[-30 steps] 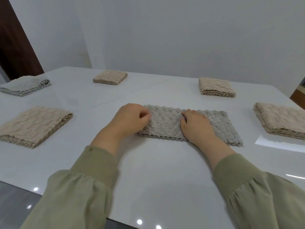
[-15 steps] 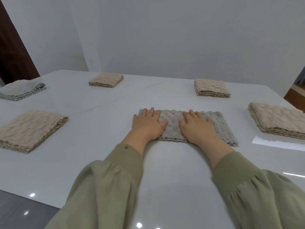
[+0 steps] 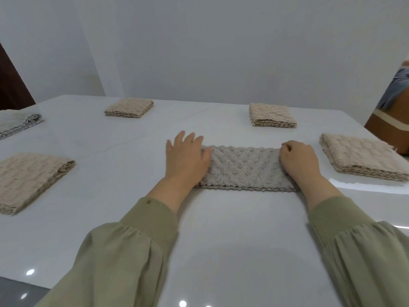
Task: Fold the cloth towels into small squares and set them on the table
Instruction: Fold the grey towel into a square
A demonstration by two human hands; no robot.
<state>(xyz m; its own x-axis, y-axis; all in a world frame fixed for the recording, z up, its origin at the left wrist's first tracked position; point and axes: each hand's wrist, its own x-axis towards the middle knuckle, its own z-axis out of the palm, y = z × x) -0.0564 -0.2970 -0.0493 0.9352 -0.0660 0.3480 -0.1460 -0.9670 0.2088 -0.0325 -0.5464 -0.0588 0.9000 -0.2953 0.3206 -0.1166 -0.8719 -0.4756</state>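
Note:
A grey textured towel (image 3: 244, 168), folded into a long strip, lies across the middle of the white table (image 3: 210, 229). My left hand (image 3: 184, 157) lies flat on the strip's left end with its fingers straight and spread. At the strip's right end my right hand (image 3: 298, 161) has its fingers curled over the towel's edge and grips it. Green sleeves cover both forearms.
Folded beige towels lie around: one at far left (image 3: 129, 107), one at far right (image 3: 271, 115), one at right (image 3: 363, 156), one at near left (image 3: 28, 178). A folded grey towel (image 3: 15, 122) sits at the left edge. A brown piece of furniture (image 3: 391, 125) stands beyond the right corner.
Both hands slid apart along the strip, the left to its left end and the right to its right end. The right hand's fingers curled onto the edge.

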